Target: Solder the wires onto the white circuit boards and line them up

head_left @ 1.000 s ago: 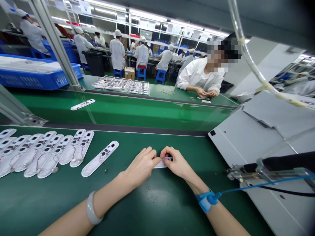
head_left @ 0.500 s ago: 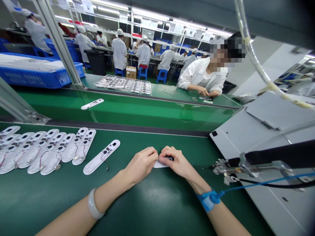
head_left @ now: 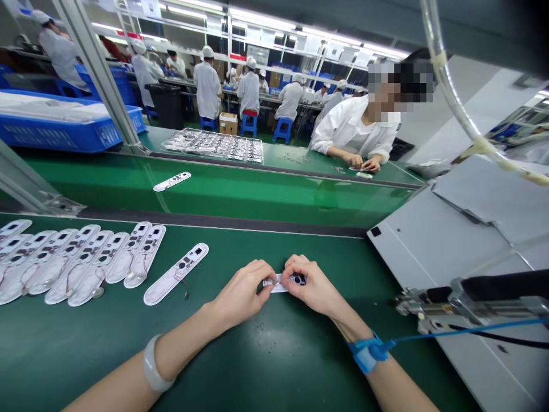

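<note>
Both my hands meet over the green mat, pinching a small white strip (head_left: 277,284) with a dark printed or electronic patch near its right end. My left hand (head_left: 242,292) holds its left part between finger and thumb. My right hand (head_left: 311,286) grips its other end and hides part of it. Several long white flat boards with thin wires lie in a row at left, the nearest (head_left: 175,273) a short way from my left hand. A blue wrist strap (head_left: 366,353) circles my right wrist, and a pale bangle (head_left: 154,372) my left.
A white board (head_left: 429,252) and a metal clamp tool (head_left: 467,303) sit at right, beyond a blue cord. A conveyor belt (head_left: 257,189) with one white board runs ahead. Across it, a co-worker (head_left: 355,131) handles small parts beside a tray of parts (head_left: 213,145).
My hands have eased slightly apart, showing more of the white strip and its dark patch. The whole view has shifted slightly, and the board on the conveyor has moved right.
</note>
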The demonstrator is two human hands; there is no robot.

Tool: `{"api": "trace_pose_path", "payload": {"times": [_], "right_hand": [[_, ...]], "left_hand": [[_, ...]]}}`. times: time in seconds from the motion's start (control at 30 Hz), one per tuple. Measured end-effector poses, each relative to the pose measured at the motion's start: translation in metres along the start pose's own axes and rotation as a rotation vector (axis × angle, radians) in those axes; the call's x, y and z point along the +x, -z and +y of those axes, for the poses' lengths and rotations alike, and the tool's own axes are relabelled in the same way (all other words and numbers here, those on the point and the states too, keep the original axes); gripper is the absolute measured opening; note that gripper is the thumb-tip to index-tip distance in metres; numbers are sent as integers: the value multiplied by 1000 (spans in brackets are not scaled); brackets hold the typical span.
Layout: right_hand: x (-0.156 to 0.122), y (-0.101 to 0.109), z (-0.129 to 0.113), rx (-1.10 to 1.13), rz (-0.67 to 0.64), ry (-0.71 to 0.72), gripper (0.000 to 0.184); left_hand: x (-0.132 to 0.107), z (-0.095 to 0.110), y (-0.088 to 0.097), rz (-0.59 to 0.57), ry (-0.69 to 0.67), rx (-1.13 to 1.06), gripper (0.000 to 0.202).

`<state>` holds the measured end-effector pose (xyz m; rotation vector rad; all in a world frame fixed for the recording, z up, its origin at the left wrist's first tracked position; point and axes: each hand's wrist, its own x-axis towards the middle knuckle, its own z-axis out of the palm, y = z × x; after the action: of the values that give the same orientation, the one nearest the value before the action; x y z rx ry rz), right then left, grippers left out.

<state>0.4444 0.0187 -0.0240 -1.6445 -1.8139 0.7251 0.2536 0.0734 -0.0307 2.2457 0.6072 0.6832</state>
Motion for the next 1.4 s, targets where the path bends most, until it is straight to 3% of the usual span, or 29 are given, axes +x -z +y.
{"api": "trace_pose_path", "payload": {"times": [0.27,0.7,0.93,1.4], "right_hand": [[-1,-2,0,-51,6,-14,13],[0,-1,-4,-94,-28,-42,13],[1,-1,-4,-92,-24,-56,11],[4,-5,-13,-138,-39,-129,10]], "left_hand": [[2,-1,-3,27,95,-114,11],[11,4,-10,54,265,-98,14],[22,8,-8,-15,389,-72,16],[25,7,-16,7,424,-23,20]]}}
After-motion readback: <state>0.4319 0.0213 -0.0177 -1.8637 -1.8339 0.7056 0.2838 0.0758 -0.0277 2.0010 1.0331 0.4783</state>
